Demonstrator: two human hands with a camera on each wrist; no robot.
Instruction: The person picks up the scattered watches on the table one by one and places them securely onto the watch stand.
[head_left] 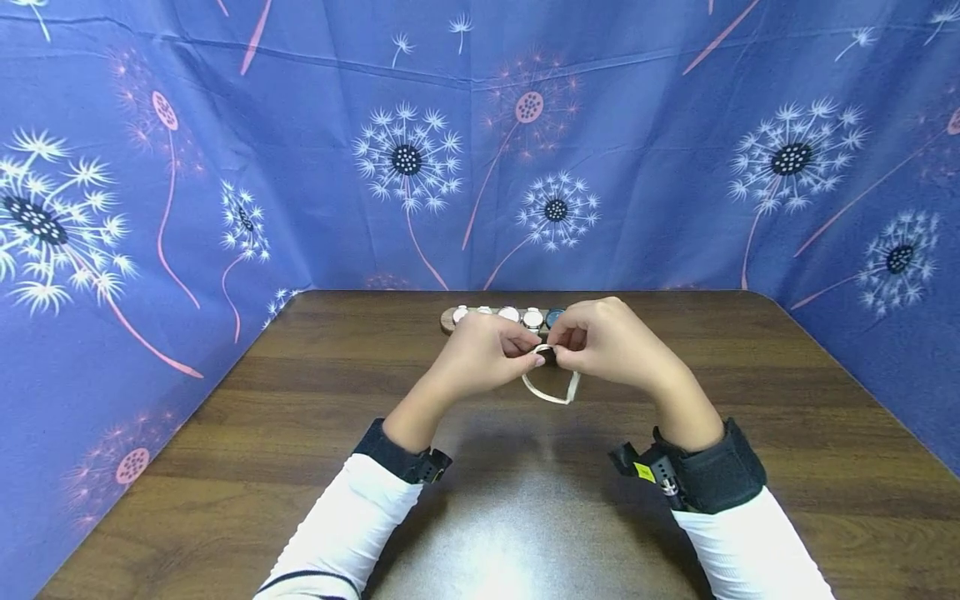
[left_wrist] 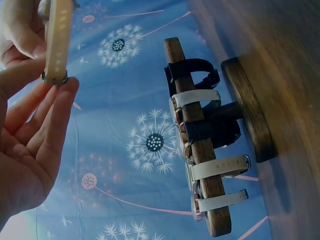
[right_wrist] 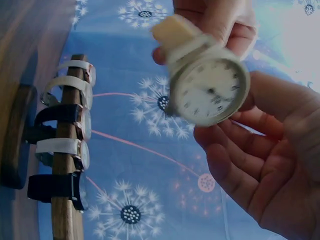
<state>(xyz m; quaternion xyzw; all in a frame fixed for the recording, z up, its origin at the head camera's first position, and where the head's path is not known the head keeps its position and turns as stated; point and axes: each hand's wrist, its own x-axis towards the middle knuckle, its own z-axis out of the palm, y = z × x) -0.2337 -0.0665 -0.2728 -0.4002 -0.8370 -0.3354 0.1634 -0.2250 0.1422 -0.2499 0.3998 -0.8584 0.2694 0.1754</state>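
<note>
A wristwatch with a cream strap (head_left: 551, 387) is held just above the brown table (head_left: 480, 500), between both hands. My left hand (head_left: 528, 354) pinches the strap near its metal buckle (left_wrist: 54, 77). My right hand (head_left: 572, 346) grips the watch from the other side. In the right wrist view the round pale dial (right_wrist: 210, 92) faces the camera, with fingers (right_wrist: 235, 165) curled beneath it. In the head view the knuckles mostly hide the watch case.
A wooden watch stand (head_left: 501, 317) with a round base (left_wrist: 247, 110) sits at the table's far edge, just behind the hands. It carries several watches with white and dark straps (right_wrist: 62, 145). Blue dandelion-print cloth (head_left: 225, 167) walls three sides.
</note>
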